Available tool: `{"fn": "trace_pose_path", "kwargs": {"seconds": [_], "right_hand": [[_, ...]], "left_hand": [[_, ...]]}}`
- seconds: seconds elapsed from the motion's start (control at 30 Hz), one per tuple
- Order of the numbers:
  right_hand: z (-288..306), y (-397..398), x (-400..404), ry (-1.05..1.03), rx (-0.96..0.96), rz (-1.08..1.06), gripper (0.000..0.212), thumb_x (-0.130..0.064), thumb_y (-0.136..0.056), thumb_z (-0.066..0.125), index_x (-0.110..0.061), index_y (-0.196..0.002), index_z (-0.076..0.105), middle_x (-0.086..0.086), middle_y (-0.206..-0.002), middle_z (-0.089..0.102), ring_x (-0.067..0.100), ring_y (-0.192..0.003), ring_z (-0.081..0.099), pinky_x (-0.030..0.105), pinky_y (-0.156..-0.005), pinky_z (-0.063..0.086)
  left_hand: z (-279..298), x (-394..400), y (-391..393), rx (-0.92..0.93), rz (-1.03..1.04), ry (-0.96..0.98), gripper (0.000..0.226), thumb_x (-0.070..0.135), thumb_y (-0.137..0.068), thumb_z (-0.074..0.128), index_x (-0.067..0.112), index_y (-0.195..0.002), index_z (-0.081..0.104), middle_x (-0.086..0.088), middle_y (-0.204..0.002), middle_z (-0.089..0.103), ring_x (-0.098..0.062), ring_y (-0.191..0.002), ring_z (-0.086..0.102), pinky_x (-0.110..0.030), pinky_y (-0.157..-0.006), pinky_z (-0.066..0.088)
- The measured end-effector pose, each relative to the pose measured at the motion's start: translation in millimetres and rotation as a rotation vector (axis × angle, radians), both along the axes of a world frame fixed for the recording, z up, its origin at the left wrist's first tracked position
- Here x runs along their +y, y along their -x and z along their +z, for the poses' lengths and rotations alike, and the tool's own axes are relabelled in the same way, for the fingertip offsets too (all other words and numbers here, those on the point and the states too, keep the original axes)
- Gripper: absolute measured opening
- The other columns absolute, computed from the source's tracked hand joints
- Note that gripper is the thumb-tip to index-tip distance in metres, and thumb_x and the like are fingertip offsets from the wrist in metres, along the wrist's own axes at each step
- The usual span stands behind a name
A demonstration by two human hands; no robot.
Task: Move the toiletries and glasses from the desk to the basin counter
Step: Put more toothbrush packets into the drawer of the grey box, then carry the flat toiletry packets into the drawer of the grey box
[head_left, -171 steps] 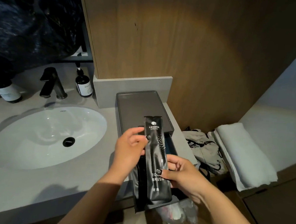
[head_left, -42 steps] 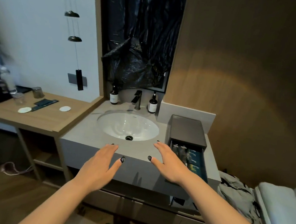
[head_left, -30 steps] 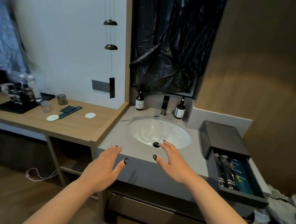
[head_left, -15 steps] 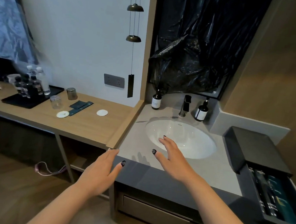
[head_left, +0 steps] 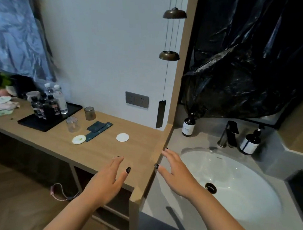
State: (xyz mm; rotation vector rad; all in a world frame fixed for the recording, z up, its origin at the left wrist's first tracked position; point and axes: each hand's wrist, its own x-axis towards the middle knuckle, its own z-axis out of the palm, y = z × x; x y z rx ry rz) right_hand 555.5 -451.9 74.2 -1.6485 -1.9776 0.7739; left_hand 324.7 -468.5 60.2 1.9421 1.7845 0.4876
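Note:
On the wooden desk (head_left: pixel 98 152) stand a clear glass (head_left: pixel 72 124) and a smoked glass (head_left: pixel 90 113). Beside them lie dark teal toiletry packets (head_left: pixel 99 127) and two white round coasters, one (head_left: pixel 79 139) near the clear glass, one (head_left: pixel 122 137) to the right. My left hand (head_left: pixel 109 182) hovers open over the desk's near corner. My right hand (head_left: pixel 176 172) is open above the grey basin counter (head_left: pixel 159 196), at the left rim of the white basin (head_left: pixel 235 185). Both hands are empty.
A black tray (head_left: pixel 39 123) with several bottles sits at the desk's back left. Two pump bottles (head_left: pixel 188 125) (head_left: pixel 250 142) flank the black tap (head_left: pixel 230 133). A hanging lamp (head_left: pixel 169 55) and its dark pendant (head_left: pixel 160 113) dangle over the desk's right end. A dark box (head_left: pixel 301 190) sits at far right.
My view has swung left from the drawer box toward the desk. Both empty hands have moved left with it, the left one now over the desk corner.

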Motion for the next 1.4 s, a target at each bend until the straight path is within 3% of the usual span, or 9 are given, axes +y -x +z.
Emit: {"fn": "trace_pose_path", "kwargs": {"seconds": [0.4,0.53,0.67,0.77,0.97,1.1,1.2,1.3,1.4], "right_hand": [[-22.0,120.7,90.3,0.072,-0.048,0.029,0.061,-0.045,-0.096,0.045,-0.028,-0.15,0.021,-0.013,-0.158,0.012,0.008,-0.145,0.014,0.03,-0.116,0.017],[-29.0,177.2,117.6,0.101,-0.002,-0.032,0.059,-0.043,-0.097,0.046,-0.027,-0.149,0.024,-0.013,-0.157,0.015,0.007,-0.144,0.016,0.025,-0.113,0.016],[-35.5,236.1,143.5,0.102,0.008,-0.055,0.059,-0.041,-0.097,0.046,-0.023,-0.149,0.026,-0.01,-0.156,0.019,0.008,-0.142,0.021,0.02,-0.11,0.015],[-44.2,272.0,156.6,0.121,0.033,-0.071,0.059,-0.041,-0.096,0.047,-0.025,-0.149,0.026,-0.011,-0.156,0.019,0.008,-0.142,0.021,0.024,-0.112,0.017],[-63.3,301.3,190.6,0.232,0.043,-0.099,0.058,-0.035,-0.096,0.048,-0.023,-0.148,0.026,-0.009,-0.156,0.02,0.009,-0.141,0.023,0.023,-0.11,0.019],[-76.6,302.0,230.2,0.282,0.059,-0.13,0.057,-0.035,-0.096,0.049,-0.024,-0.148,0.028,-0.006,-0.154,0.025,0.012,-0.128,0.038,0.024,-0.105,0.027],[-89.5,297.2,265.7,0.32,0.114,-0.176,0.053,-0.034,-0.096,0.048,-0.023,-0.146,0.031,-0.003,-0.152,0.029,0.015,-0.13,0.04,0.023,-0.099,0.029],[-106.4,295.3,300.1,0.378,0.241,-0.284,0.047,-0.039,-0.097,0.045,-0.023,-0.14,0.039,-0.001,-0.146,0.04,0.018,-0.129,0.044,0.032,-0.107,0.035],[-115.8,301.5,328.8,0.487,0.495,-0.403,0.035,-0.038,-0.097,0.046,-0.02,-0.127,0.05,-0.001,-0.126,0.053,0.017,-0.116,0.051,0.029,-0.089,0.04]], "left_hand": [[-28.2,83.0,115.1,-0.067,0.048,0.08,0.061,0.047,-0.096,0.043,0.034,-0.149,0.016,0.007,-0.156,0.028,-0.01,-0.129,0.047,-0.037,-0.111,0.037],[-34.1,116.7,172.2,-0.07,0.013,0.102,0.061,0.045,-0.096,0.043,0.032,-0.15,0.017,0.007,-0.158,0.021,-0.011,-0.142,0.029,-0.034,-0.116,0.027],[-38.0,150.6,227.7,-0.077,-0.027,0.117,0.061,0.048,-0.096,0.041,0.034,-0.15,0.016,0.002,-0.155,0.031,-0.017,-0.138,0.037,-0.039,-0.113,0.034],[-41.4,170.8,259.2,-0.073,-0.053,0.084,0.061,0.045,-0.096,0.042,0.031,-0.15,0.017,0.007,-0.158,0.024,-0.011,-0.142,0.028,-0.033,-0.115,0.026],[-50.2,212.6,291.0,-0.109,-0.078,0.122,0.059,0.039,-0.097,0.044,0.03,-0.15,0.019,0.006,-0.158,0.022,-0.01,-0.142,0.027,-0.033,-0.115,0.025],[-59.1,251.2,291.5,-0.126,-0.062,0.16,0.058,0.036,-0.098,0.045,0.027,-0.15,0.019,0.004,-0.157,0.025,-0.007,-0.135,0.035,-0.032,-0.112,0.03],[-63.4,277.9,289.4,-0.154,-0.046,0.179,0.055,0.033,-0.098,0.046,0.027,-0.148,0.024,0.004,-0.153,0.032,-0.013,-0.136,0.037,-0.028,-0.108,0.034],[-65.9,301.9,290.0,-0.172,-0.024,0.175,0.048,0.03,-0.098,0.046,0.025,-0.143,0.031,0.004,-0.146,0.04,-0.001,-0.119,0.041,-0.013,-0.095,0.035],[-67.9,327.8,292.3,-0.14,0.003,0.179,0.051,0.033,-0.098,0.046,0.023,-0.146,0.028,0.004,-0.151,0.034,-0.005,-0.129,0.036,-0.02,-0.102,0.029]]}}
